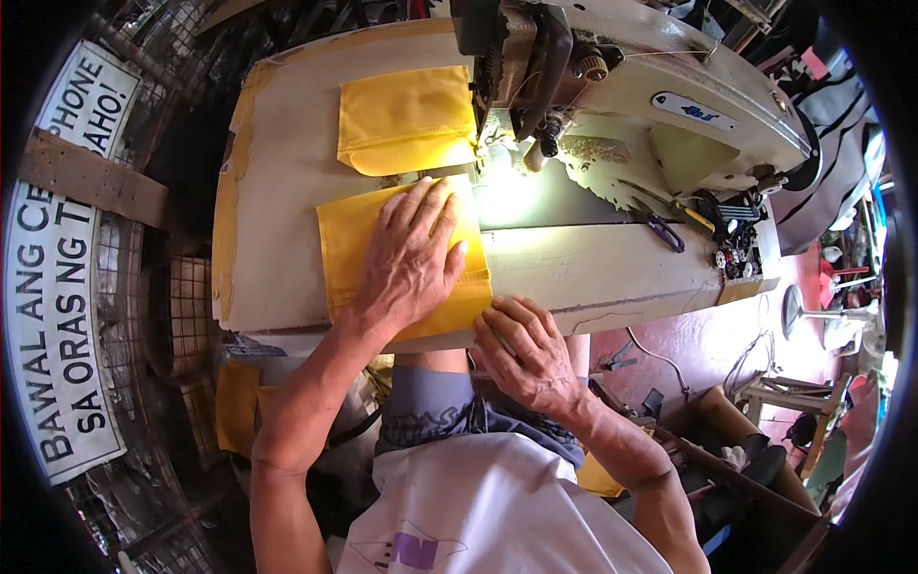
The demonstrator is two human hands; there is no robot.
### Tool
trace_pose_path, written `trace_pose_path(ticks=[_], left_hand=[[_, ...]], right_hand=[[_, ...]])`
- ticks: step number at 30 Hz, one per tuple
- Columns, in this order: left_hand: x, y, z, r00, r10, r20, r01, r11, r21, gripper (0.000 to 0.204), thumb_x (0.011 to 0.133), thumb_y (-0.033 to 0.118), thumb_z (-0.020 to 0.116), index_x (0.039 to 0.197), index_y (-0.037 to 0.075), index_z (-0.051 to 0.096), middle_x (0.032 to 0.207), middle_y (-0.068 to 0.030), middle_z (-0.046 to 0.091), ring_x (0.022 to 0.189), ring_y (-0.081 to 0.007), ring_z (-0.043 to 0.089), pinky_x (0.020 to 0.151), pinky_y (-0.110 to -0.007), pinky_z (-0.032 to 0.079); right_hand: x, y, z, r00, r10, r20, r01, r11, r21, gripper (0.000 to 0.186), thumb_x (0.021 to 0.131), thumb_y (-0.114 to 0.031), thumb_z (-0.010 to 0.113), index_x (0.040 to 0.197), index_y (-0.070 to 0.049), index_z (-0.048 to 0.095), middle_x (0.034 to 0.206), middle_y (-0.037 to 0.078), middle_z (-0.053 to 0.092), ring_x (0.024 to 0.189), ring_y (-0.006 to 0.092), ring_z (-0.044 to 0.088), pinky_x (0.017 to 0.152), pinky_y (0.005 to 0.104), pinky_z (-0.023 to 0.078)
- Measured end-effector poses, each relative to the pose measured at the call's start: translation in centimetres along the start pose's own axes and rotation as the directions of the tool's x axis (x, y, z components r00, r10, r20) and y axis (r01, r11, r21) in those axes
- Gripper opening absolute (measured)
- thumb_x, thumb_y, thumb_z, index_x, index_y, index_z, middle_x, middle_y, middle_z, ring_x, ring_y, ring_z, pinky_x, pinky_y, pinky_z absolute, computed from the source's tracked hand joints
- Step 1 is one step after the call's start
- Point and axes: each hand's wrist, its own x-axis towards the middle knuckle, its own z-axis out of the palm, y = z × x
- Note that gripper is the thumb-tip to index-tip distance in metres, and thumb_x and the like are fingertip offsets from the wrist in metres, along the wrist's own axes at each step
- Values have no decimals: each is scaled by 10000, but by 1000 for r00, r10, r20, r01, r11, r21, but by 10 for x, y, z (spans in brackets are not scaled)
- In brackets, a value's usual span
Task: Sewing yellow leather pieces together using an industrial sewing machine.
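Note:
My left hand (411, 253) lies flat on a yellow fabric piece (349, 230) with a stitched seam across it, on the sewing table in front of me. At that piece's near right corner is my right hand (526, 349), its fingers bent over the table's front edge; whether they pinch the fabric is hidden. Just beyond, a second yellow fabric piece (406, 110) with a folded lower edge rests beside the needle area of the sewing machine (660, 86). The machine's lamp lights the spot right of both pieces brightly.
Scissors (665, 230) and a yellow-handled tool (693, 215) lie on the table (593, 268) at right, near several bobbins (736, 258). More yellow fabric (237, 407) hangs below the table's left end. A wire-mesh wall with a sign (62, 316) stands at left. A fan (794, 311) is at right.

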Motion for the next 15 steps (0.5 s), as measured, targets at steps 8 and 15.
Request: trace_pose_path(ticks=[8,15], left_hand=[[13,0,-4,1000,19,14,-19,999,-26,527,860,218,673,1315,-22,559,1403,-168,534,1304,-334,484,1102,-461,368],[23,0,0,994,94,-48,-98,990,-105,442,851,197,681,1227,-20,595,1351,-172,565,1291,-329,492,1073,-467,391]], right_hand=[[-7,1,3,1000,-20,-7,20,1000,-10,443,749,-90,670,1173,38,651,1208,159,610,1208,321,591,1058,486,481],[-8,2,1,999,49,-23,-49,999,4,435,764,-59,692,1188,29,646,1208,154,607,1194,327,594,1052,481,480]])
